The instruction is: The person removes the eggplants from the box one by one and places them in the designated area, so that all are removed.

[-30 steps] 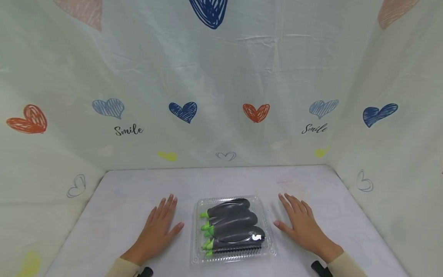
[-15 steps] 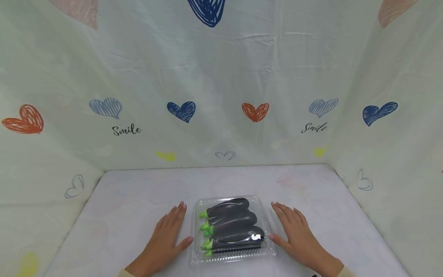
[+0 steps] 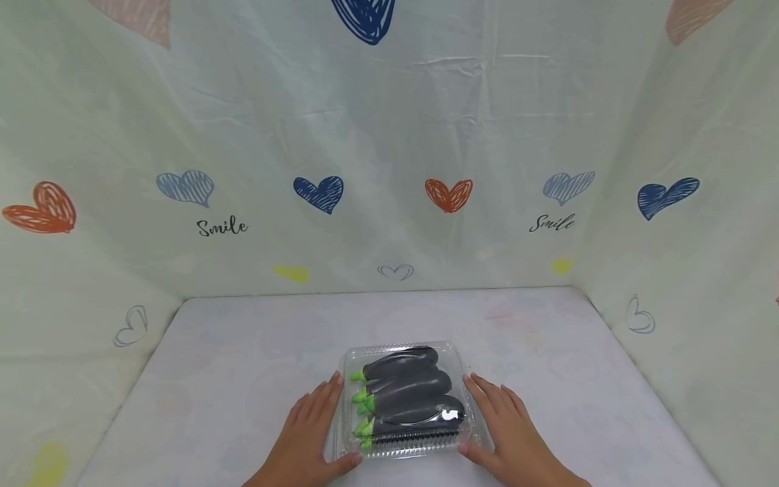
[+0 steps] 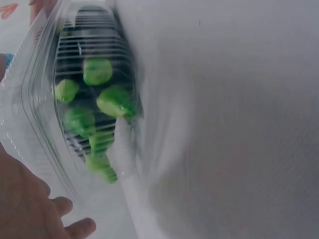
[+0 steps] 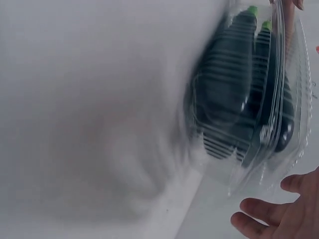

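A clear plastic clamshell box (image 3: 404, 452) lies on the white table, closed, with several dark eggplants (image 3: 414, 389) inside, their green stem ends (image 4: 115, 102) toward the left. My left hand (image 3: 307, 433) is at the box's left side, fingers extended along it and the thumb by the front left corner. On the opposite side my right hand (image 3: 508, 433) is held likewise, its thumb near the front right corner. In the right wrist view the fingers (image 5: 259, 211) lie just beyond the box wall. Whether the fingertips touch the plastic I cannot tell.
The white table (image 3: 243, 338) spreads out around the box. A pale curtain (image 3: 389, 135) printed with hearts and the word "Smile" encloses the back and both sides.
Both hands have moved inward and toward the person, from well apart on the table to the two sides of the box. The box has stayed in place.
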Demonstrator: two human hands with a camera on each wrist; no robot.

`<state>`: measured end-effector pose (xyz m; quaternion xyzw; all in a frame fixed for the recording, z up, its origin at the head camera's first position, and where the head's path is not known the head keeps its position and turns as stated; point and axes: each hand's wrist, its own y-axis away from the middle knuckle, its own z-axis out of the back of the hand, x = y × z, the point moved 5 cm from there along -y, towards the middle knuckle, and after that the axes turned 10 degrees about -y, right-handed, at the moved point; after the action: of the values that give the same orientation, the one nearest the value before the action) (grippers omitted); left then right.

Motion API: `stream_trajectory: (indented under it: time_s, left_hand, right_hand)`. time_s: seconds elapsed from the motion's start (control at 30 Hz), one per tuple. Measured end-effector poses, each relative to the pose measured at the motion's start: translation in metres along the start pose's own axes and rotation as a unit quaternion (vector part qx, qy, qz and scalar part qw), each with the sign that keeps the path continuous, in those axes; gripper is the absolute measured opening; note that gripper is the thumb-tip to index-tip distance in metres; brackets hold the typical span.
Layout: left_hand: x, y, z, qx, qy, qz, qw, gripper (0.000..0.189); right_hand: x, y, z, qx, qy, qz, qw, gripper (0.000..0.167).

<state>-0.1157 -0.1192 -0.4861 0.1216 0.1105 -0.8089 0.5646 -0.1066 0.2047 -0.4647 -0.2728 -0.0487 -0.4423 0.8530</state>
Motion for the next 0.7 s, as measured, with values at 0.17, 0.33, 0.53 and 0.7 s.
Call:
stream_trajectory:
  time_s: [0.17, 0.33, 0.53, 0.7]
  left_hand:
    - [-0.005, 0.002, -0.003, -0.015, -0.010, 0.011, 0.9998, 0.126]
    - [-0.010, 0.005, -0.006, -0.049, -0.037, 0.014, 0.9980, 0.126]
    - [-0.013, 0.007, -0.015, -0.040, -0.046, 0.046, 0.9971, 0.129]
    - [-0.016, 0.007, -0.019, -0.063, -0.058, 0.051, 0.9950, 0.127]
  right_hand:
    - [0.004, 0.005, -0.008, -0.013, 0.009, -0.006, 0.9999, 0.105]
    - [0.006, 0.008, -0.016, -0.002, -0.002, -0.058, 0.9983, 0.115]
    - [0.008, 0.009, -0.022, -0.011, -0.010, -0.070, 0.9975, 0.119]
    - [0.009, 0.008, -0.025, -0.038, -0.014, -0.045, 0.9982, 0.118]
